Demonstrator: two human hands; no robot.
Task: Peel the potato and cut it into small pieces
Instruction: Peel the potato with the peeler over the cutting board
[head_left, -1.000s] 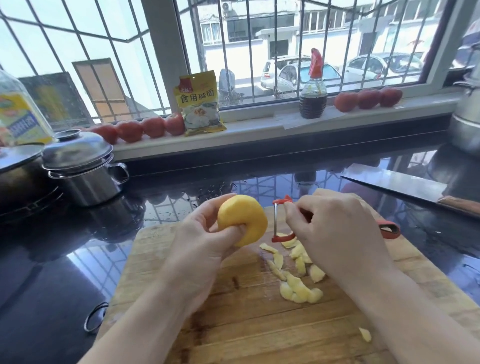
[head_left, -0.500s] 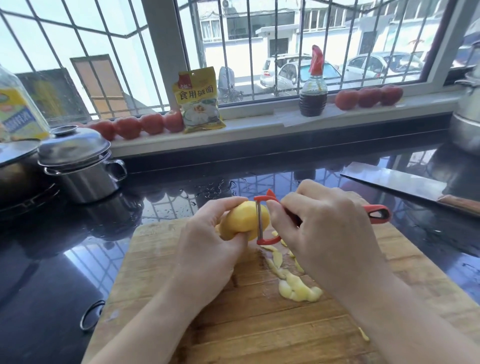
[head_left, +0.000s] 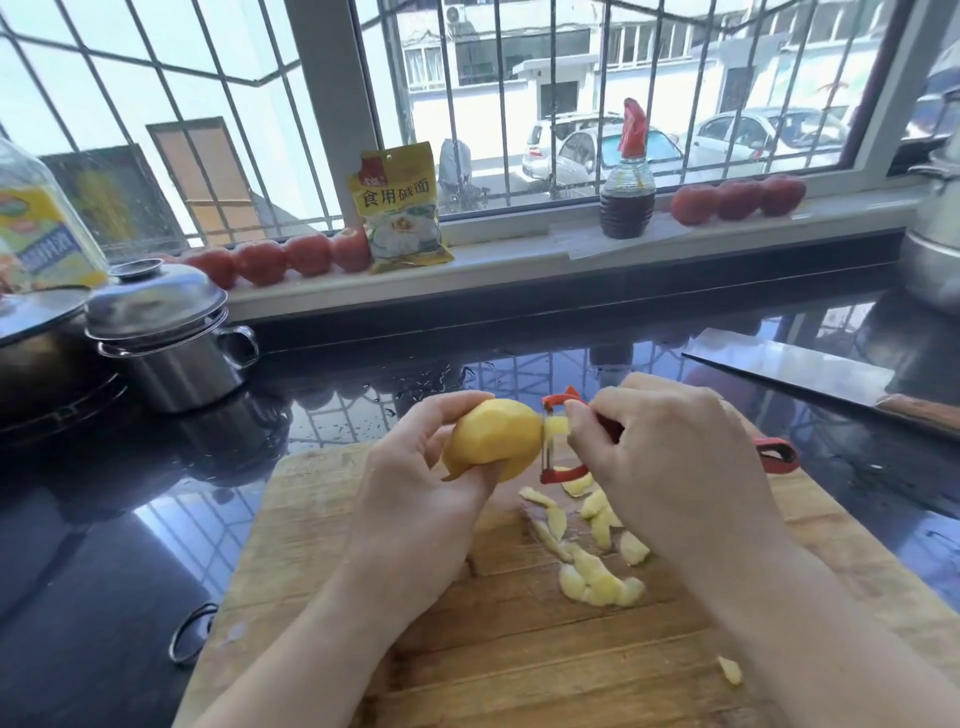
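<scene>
Hands over the cutting board (head_left: 519, 660), near its far edge: left hand (head_left: 415, 509) curled round the potato (head_left: 491, 439), held off the wood; right hand (head_left: 675, 467) gripping the red peeler (head_left: 558, 441), blade against the potato's right end, a strip of peel at the blade. Board lies at the near edge of the black desk (head_left: 104, 519). Lidded steel pot (head_left: 166, 338) toward the far left corner. Cleaver (head_left: 810, 374) flat on the desk at right. Peelings (head_left: 597, 582) heaped on the board below the right hand; one stray scrap (head_left: 730, 670) nearer the board's right side.
</scene>
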